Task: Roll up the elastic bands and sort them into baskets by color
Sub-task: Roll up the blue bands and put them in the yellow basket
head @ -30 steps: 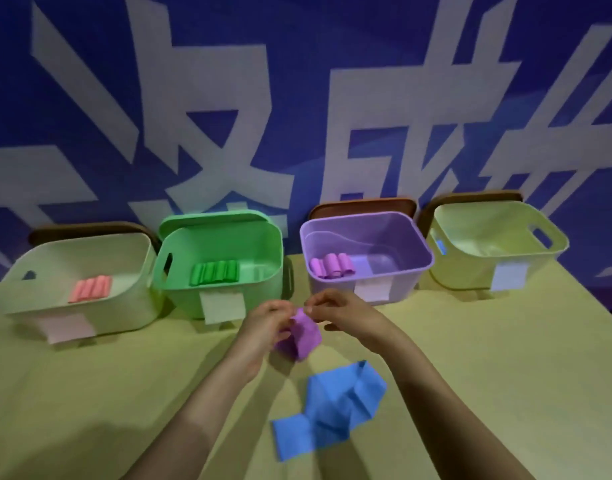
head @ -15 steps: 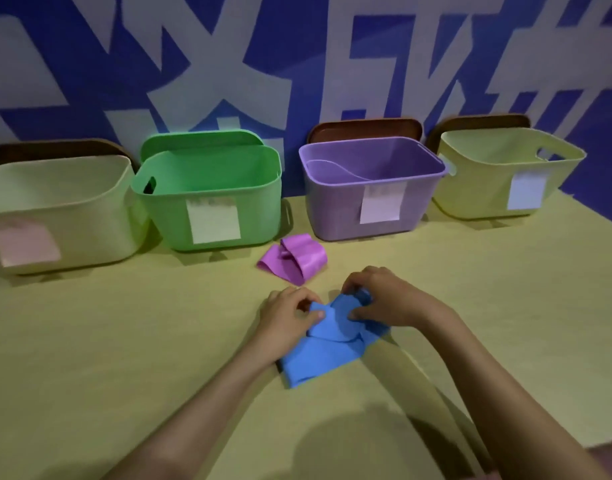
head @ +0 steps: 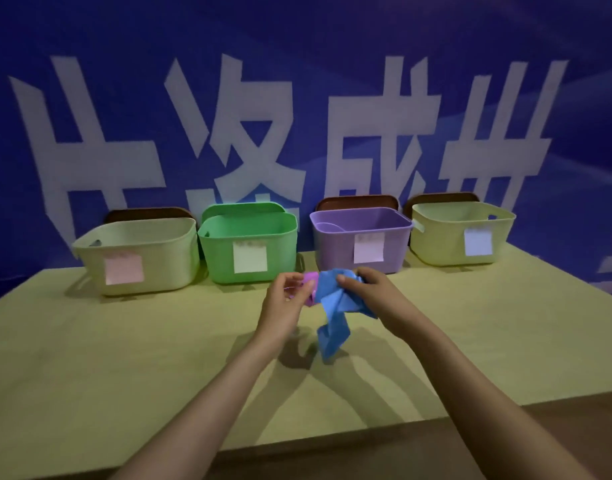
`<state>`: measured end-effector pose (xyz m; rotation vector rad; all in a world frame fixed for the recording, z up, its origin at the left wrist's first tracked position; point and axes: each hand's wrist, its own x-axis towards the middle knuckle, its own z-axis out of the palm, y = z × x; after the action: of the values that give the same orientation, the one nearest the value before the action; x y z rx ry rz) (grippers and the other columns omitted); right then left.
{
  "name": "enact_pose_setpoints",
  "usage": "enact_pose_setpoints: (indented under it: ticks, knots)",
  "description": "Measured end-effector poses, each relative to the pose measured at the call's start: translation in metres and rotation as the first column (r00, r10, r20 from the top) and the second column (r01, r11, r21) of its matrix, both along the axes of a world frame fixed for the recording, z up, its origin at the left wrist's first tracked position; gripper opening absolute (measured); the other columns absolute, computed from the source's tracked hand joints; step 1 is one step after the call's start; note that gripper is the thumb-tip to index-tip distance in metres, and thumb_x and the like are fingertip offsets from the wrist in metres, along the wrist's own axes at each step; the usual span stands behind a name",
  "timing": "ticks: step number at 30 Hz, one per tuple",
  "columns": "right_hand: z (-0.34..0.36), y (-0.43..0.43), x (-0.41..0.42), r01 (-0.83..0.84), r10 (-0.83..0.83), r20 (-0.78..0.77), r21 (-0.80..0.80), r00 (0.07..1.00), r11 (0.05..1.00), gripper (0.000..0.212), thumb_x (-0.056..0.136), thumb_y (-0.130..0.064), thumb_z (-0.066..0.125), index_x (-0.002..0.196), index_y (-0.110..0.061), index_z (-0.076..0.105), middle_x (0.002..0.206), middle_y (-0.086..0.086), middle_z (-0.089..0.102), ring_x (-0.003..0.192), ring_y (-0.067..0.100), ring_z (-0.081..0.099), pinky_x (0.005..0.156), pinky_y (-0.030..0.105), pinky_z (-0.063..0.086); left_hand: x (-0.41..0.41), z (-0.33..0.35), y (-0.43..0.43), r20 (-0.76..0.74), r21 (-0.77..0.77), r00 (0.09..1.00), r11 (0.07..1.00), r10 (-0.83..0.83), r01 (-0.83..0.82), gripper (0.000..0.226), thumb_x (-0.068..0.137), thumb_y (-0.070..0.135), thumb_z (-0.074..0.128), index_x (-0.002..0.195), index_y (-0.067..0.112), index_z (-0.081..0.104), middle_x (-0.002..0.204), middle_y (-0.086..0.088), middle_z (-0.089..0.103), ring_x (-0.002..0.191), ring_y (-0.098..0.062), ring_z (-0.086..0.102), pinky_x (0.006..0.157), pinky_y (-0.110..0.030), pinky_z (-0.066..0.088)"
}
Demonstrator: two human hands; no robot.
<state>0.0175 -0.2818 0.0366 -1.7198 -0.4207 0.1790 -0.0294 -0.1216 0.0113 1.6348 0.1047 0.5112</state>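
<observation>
Blue stretchy elastic band (head: 332, 306) dangles above the desk (head: 124, 341), gripped by the right hand (head: 363, 289) to fall open for rolling; whether the left hand (head: 287, 301) pinches it is unclear.

A single wide-angle view, worn on the person's head, looks forward and slightly down across the tabletop (head: 124, 358). It sits close: both forearms enter from the bottom edge and the fingers (head: 347, 281) meet near the middle of the frame. Beyond the fingers, a row of four baskets (head: 249, 237) lines the tabletop's far side, with a blue banner (head: 297, 64) filling the upper half. Nearer than the fingers, the tabletop's front edge crosses the lower frame.
</observation>
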Motion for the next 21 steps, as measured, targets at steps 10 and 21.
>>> enact_pose_setpoints:
  ticks: [10,21]
  knots:
    - [0.06,0.015,-0.013,-0.13,0.141,-0.049,0.184,0.989,0.974,0.014,0.088,-0.018,0.066,0.096,-0.013,0.056,0.09,0.007,0.063,0.077,0.017,0.064,0.064,0.028,0.053,-0.019,0.06,0.017,0.1,-0.26,0.993,0.961,-0.07,0.094,0.009,0.091,0.008,0.059,0.083,0.011,0.056,0.083,-0.003,0.06,0.072,-0.009,0.06,0.062,-0.025,0.054]
    - [0.06,-0.014,0.034,-0.087,0.137,0.082,-0.443,0.987,0.892,0.022,0.087,-0.004,0.058,0.106,-0.013,0.064,0.109,0.005,0.063,0.104,0.022,0.058,0.087,0.033,0.048,0.015,0.081,0.077,0.06,-0.311,0.99,0.945,0.125,-0.101,0.01,0.091,0.011,0.06,0.087,0.013,0.052,0.092,-0.008,0.063,0.08,-0.016,0.06,0.062,-0.026,0.051]
